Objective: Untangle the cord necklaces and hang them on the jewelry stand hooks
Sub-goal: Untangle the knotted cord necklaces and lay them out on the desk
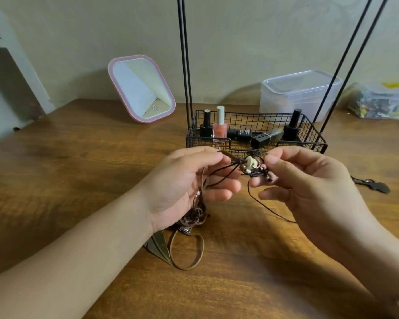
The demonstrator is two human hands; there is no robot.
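Nearest me: tan cord loop and leaf pendant lying on table. My left hand pinching brown cords; right hand pinching beaded knot cluster, both lifted above table. Judged risk: pulling hands apart tightens knot, or dangling cords snag wire basket just behind. Jewelry stand rods beyond; hooks mostly out of frame.

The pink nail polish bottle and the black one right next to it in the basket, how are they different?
The pink bottle is see-through with a tall white cap; the black bottle is dark all over with a black cap. The pink one stands taller. Both stand upright in the wire basket, side by side.
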